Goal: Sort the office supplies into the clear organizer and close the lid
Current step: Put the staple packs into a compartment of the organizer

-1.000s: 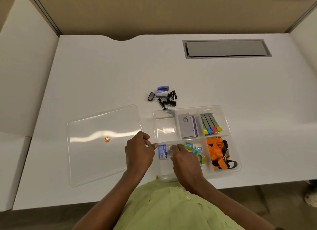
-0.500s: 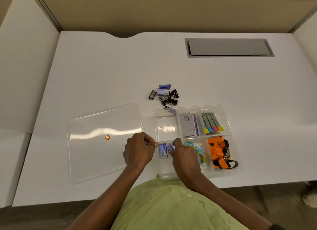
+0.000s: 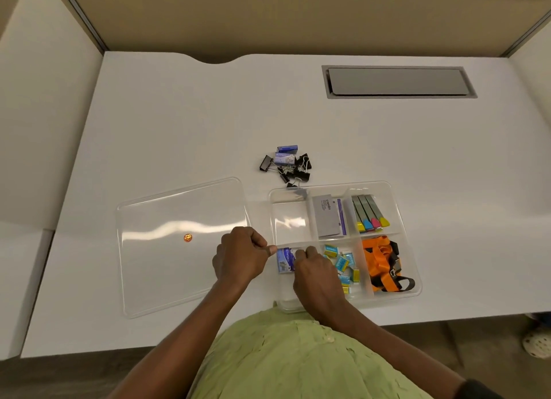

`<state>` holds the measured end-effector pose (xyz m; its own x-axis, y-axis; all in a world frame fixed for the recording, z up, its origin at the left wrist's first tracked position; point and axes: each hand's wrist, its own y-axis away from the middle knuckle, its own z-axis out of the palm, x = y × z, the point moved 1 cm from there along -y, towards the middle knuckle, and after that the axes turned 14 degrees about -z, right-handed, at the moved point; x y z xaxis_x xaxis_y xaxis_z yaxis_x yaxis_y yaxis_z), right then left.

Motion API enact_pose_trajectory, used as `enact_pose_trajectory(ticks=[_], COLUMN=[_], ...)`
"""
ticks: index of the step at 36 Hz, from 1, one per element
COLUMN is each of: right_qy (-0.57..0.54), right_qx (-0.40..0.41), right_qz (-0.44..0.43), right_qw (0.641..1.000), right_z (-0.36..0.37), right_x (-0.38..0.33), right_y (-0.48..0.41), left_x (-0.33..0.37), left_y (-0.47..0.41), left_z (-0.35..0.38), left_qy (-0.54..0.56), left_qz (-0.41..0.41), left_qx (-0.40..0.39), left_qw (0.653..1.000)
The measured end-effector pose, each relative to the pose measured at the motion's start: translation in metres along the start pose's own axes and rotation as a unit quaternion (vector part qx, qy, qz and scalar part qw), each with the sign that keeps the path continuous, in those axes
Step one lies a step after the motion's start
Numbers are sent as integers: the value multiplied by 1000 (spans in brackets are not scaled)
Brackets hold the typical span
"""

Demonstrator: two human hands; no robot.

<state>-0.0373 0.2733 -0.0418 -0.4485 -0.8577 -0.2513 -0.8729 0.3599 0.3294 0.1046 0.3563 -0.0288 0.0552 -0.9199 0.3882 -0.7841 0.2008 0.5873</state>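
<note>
Staple box [image 3: 283, 260] lies in organizer [image 3: 413, 282] between left hand [image 3: 240, 257] and right hand [image 3: 317, 276].

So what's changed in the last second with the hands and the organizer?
Very little. The right hand has shifted slightly at the small blue box in the organizer's front-left compartment, and the left hand stays pinching that corner. The lid and binder clips haven't moved.

From my feed it's a plain white tabletop [image 3: 185, 115] with a curved notch cut in the far edge and a grey cable flap [image 3: 398, 81] set in far right. Tan partition panels [image 3: 268, 14] behind, white side panels left and right, dark brownish floor [image 3: 465, 336] near.
</note>
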Motion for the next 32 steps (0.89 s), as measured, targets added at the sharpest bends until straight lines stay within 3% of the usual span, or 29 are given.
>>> enact_pose_trajectory(ticks=[11, 18, 25, 32], right_qy=[-39, -97, -106, -130], right_qx=[11, 122, 251, 213], right_qz=[-8, -8, 20, 19], right_qw=[999, 988, 962, 968], right_z=[-8, -60, -94, -107], right_x=[0, 23, 67, 98], right_y=[8, -11, -75, -148], left_x=[3, 24, 90, 159], left_y=[-2, -19, -61, -116], left_z=[-3, -17, -49, -58], left_qy=[-36, -90, -76, -99], left_qz=[6, 41, 114, 212], left_qx=[-4, -25, 64, 65], left_qw=[999, 995, 988, 970])
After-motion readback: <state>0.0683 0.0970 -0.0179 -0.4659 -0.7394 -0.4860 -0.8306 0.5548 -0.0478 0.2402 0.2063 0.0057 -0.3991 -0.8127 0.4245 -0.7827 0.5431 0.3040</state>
